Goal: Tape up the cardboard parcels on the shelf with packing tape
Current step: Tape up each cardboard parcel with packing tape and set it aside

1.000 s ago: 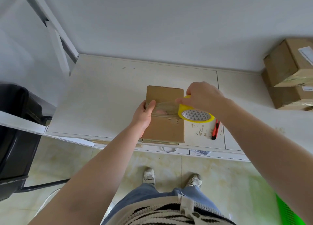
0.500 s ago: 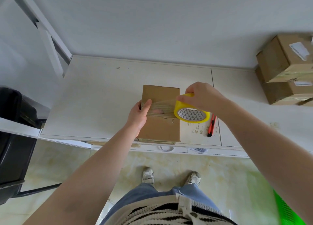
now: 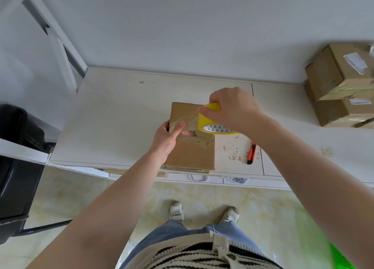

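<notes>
A small cardboard parcel (image 3: 192,153) lies on the white shelf top (image 3: 113,127), near its front edge. My left hand (image 3: 169,136) holds the parcel's left side, thumb on top pressing down the clear tape (image 3: 187,118) stretched across it. My right hand (image 3: 232,108) grips a yellow roll of packing tape (image 3: 214,120) just above the parcel's right edge, with the strip running from the roll to my left thumb.
A red utility knife (image 3: 251,153) lies on the shelf to the right of the parcel. Two stacked cardboard boxes (image 3: 342,86) stand at the far right against the wall. A black chair (image 3: 16,167) is at the left, a green object (image 3: 342,258) at bottom right.
My right hand has lifted the tape roll slightly and tilted it more on edge over the parcel's right side. My left hand stays on the parcel's left side.
</notes>
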A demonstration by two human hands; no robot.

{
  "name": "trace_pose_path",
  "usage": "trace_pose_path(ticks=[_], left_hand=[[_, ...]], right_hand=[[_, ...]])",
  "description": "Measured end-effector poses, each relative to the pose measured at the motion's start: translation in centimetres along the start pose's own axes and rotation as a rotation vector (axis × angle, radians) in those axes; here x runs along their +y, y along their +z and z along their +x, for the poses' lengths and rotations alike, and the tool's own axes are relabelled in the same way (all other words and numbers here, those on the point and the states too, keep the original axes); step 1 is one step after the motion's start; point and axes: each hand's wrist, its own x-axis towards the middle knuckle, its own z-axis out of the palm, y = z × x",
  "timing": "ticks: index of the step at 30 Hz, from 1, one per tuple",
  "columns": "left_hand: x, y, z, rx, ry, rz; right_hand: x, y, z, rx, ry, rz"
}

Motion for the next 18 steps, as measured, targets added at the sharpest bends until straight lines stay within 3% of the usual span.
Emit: trace_pose_path(ticks=[6, 18], left_hand=[[-0.8, 0.0, 0.8, 0.001, 0.0, 0.042], [-0.7, 0.4, 1.3, 0.007, 0.035, 0.102]], right_hand=[[1.1, 0.0, -0.7, -0.023, 0.059, 0.13], [4.1, 2.1, -1.4, -0.115, 0.215, 0.02]])
